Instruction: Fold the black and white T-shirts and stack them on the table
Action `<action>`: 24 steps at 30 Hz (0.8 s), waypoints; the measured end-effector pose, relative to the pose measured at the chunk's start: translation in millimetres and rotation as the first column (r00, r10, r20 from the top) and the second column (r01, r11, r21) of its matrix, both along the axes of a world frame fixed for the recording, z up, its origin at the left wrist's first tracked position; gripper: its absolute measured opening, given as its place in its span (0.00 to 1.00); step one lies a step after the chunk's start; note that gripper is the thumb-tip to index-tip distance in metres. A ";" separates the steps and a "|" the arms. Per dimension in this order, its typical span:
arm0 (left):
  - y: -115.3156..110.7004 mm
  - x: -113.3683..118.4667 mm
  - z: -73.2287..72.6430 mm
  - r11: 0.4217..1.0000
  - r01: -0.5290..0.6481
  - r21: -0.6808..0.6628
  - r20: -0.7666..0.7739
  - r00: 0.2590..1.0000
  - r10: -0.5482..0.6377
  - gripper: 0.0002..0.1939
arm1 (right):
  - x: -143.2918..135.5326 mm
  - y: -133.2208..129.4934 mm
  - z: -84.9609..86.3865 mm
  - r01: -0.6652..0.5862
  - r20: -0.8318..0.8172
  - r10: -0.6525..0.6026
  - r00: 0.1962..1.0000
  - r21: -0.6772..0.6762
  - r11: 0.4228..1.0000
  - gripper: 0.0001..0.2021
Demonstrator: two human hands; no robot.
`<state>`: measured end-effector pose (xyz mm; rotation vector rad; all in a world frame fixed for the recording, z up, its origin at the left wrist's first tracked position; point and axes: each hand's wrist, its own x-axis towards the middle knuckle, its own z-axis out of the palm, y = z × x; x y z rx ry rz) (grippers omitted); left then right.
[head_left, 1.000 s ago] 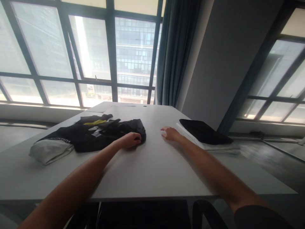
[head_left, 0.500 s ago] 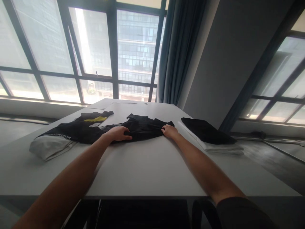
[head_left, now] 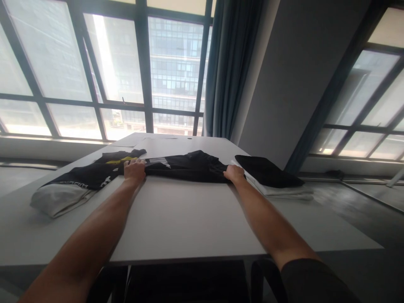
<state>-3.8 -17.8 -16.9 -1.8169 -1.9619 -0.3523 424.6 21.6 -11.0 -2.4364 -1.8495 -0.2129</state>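
A black T-shirt [head_left: 189, 168] with white print on its left part lies stretched sideways across the white table [head_left: 189, 219]. My left hand [head_left: 134, 169] is closed on its left end, fingers curled over the cloth. At the opposite end, my right hand [head_left: 234, 173] is closed on the bunched fabric. Just beyond my left hand is a dark garment [head_left: 85, 170] with a yellow stripe and white lettering, lying partly over a light grey folded cloth [head_left: 59, 198]. Fingertips of both hands are partly hidden.
To the right sits a folded black garment [head_left: 268, 170] on top of white folded cloth [head_left: 287, 192]. Behind the table are large windows [head_left: 173, 67], a blue-grey curtain [head_left: 233, 71] and a grey pillar [head_left: 284, 84]. A dark chair [head_left: 186, 282] stands under the table's near edge.
My left hand has moved left and my right hand slightly right. The black T-shirt is now spread wider between them, with its white print showing. The view has shifted a little.
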 end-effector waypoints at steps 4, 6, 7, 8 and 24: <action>7.5 -13.3 0.1 0.994 -0.089 -0.057 0.112 0.989 0.095 0.16 | 17.5 2.0 -6.1 -0.075 0.008 0.074 0.997 0.034 0.997 0.25; 11.2 -24.4 0.4 0.985 -0.135 -0.104 0.222 0.963 0.155 0.18 | 25.8 5.4 -9.7 -0.074 -0.044 0.076 0.996 0.025 0.997 0.27; 13.1 -31.6 -0.4 0.980 -0.149 -0.132 0.286 0.941 0.182 0.20 | 29.8 7.8 -11.2 -0.071 -0.082 0.073 0.994 0.021 0.997 0.28; 14.9 -39.7 -2.1 0.977 -0.146 -0.159 0.349 0.917 0.193 0.23 | 33.5 10.4 -12.4 -0.076 -0.118 0.078 0.990 0.021 0.997 0.28; -8.6 6.6 27.3 0.923 0.158 -0.352 0.044 0.987 -0.152 0.35 | 14.1 3.3 -1.7 -0.577 -0.341 0.551 0.762 0.028 0.816 0.29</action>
